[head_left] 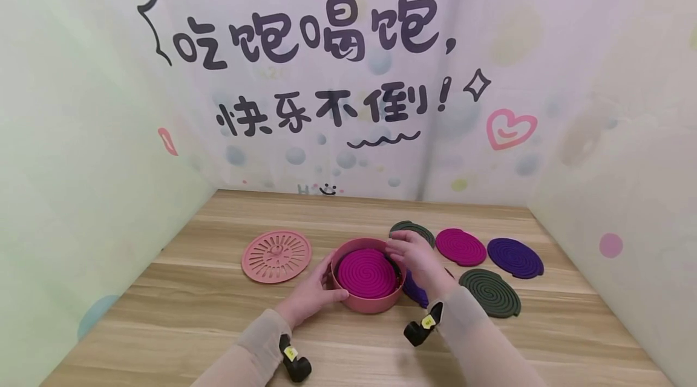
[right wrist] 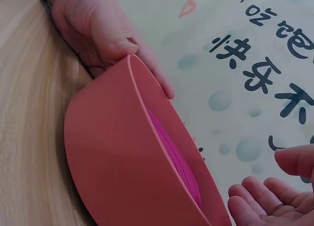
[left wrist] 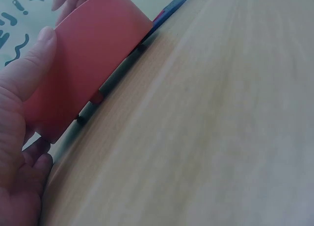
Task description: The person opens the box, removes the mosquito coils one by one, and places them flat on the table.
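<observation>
1. Left wrist view shows us the left hand [left wrist: 12,147] gripping the pink container [left wrist: 86,64]: thumb along the outer wall, other fingers curled low by the base, probably to steady it.
2. Across from those fingers, the right hand [right wrist: 289,206] is by the right rim, thumb held apart, fingers loosely bent and pinching nothing we can see; whether its tips touch the wall, we cannot tell.
3. Between both sets of fingertips, a magenta coil [head_left: 367,272] lies inside the container, its wall seeming to keep it in place.
4. Just beyond the right fingertips we find a farther green coil [head_left: 416,230]; a blue coil [head_left: 415,291] is partly hidden by that hand.
5. Further right of those fingers, a second magenta coil [head_left: 460,247], a purple coil [head_left: 515,257] and a nearer green coil [head_left: 490,292] lie flat and separate, which we judge makes each easy to reach.
6. Left of the left fingers, a slotted pink disc [head_left: 276,257] lies apart on the table [head_left: 179,302], leaving the container's mouth uncovered.
</observation>
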`<state>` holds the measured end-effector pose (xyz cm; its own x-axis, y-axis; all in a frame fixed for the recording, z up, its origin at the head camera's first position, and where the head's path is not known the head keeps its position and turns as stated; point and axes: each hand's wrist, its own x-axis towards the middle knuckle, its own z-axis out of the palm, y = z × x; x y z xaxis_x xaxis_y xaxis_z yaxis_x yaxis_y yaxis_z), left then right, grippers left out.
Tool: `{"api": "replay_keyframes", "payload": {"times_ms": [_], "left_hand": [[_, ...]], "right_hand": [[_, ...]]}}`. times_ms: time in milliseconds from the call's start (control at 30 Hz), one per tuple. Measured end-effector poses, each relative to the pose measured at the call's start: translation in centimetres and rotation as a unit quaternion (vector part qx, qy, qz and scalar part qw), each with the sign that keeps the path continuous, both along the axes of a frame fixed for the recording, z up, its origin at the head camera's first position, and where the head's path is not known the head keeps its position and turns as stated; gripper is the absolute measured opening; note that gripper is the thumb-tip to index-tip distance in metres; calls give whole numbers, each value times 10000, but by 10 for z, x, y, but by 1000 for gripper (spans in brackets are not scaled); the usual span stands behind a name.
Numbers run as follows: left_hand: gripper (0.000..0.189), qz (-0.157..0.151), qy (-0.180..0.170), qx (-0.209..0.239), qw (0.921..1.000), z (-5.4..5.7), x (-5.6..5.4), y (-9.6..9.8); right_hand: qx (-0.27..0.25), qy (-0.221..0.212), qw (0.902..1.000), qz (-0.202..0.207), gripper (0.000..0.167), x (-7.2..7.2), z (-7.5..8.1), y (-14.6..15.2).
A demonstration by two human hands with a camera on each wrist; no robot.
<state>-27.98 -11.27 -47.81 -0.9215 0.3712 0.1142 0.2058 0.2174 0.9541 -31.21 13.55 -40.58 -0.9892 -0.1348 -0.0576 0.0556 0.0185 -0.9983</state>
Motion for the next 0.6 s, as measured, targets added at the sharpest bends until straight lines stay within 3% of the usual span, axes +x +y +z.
{"api": "replay_keyframes", "payload": {"times_ms": [167,600], "left_hand": [[97,17,-6,-68,10000,-1,-2,0],[101,15,-99,-150,9998,-4,-4,-1]], "right_hand": [[203,-83,9997,46,43,-2,-3,-8],[960,-239,9944,-372,41,-2,-6,-21]]}}
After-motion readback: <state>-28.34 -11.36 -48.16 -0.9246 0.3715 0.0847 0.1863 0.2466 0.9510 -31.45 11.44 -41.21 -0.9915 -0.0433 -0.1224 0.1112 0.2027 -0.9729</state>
